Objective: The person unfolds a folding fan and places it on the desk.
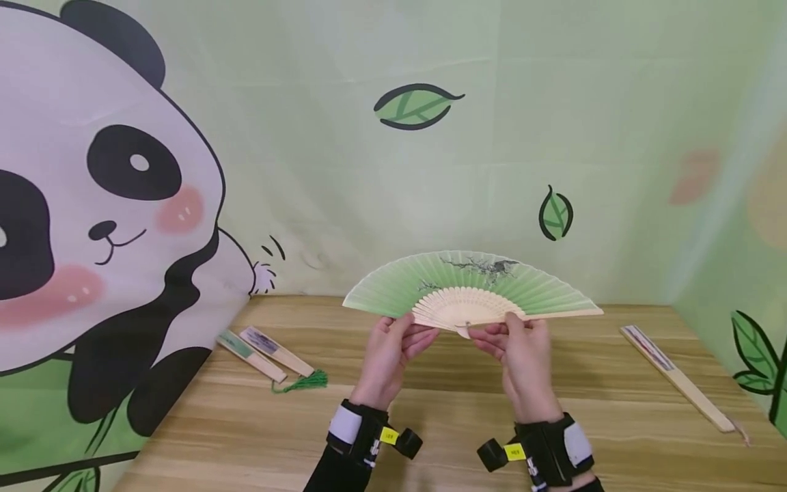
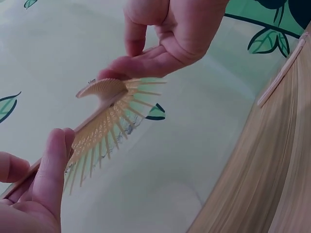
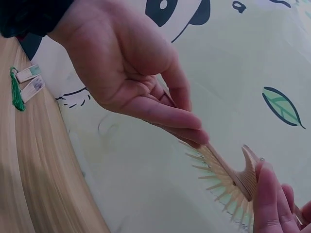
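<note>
A green folding fan is spread wide in front of me, with a dark branch print and pale slatted ribs. My left hand pinches its lower left edge between thumb and fingers. On the other side, my right hand pinches the lower right edge in the same way. Both hands hold the fan above the table, close to its pivot. In the left wrist view the fan's ribs show from behind, fanned out between the two hands.
Two folded fans lie at the left of the wooden table, near a green tassel. Another folded fan lies at the right. Behind the table hangs a pale green backdrop with a panda and leaves.
</note>
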Demonstrator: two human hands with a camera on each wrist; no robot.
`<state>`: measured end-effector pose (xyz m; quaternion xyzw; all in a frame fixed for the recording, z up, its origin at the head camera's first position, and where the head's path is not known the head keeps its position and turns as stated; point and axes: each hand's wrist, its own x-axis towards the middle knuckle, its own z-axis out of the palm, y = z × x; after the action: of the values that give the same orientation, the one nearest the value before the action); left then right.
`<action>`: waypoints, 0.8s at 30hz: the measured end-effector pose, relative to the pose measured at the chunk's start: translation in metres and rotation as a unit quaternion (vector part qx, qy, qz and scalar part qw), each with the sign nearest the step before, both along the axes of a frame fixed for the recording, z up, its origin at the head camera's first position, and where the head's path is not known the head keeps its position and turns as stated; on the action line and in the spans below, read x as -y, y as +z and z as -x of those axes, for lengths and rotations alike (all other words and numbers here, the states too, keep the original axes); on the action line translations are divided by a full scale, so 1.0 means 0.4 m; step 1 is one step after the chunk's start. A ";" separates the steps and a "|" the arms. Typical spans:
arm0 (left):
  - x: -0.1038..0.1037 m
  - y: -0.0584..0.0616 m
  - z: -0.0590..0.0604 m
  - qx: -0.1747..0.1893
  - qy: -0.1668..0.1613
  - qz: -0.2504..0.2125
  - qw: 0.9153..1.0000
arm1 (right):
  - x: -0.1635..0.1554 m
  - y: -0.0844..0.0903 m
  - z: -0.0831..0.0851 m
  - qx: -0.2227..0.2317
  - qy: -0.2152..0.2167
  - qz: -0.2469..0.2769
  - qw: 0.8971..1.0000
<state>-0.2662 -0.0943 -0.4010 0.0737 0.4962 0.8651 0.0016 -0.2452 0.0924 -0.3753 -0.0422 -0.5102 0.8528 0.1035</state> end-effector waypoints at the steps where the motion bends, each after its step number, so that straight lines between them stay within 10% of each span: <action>1: -0.002 -0.002 -0.001 0.001 0.000 -0.004 1.000 | 0.003 -0.002 -0.001 -0.003 -0.008 0.005 1.000; 24: -0.022 -0.014 0.001 0.008 0.004 -0.031 0.999 | 0.034 -0.023 0.007 -0.018 -0.076 0.053 0.996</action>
<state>-0.2667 -0.0856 -0.4064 0.0652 0.4690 0.8808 -0.0003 -0.2481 0.0788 -0.3844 -0.0712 -0.4580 0.8686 0.1750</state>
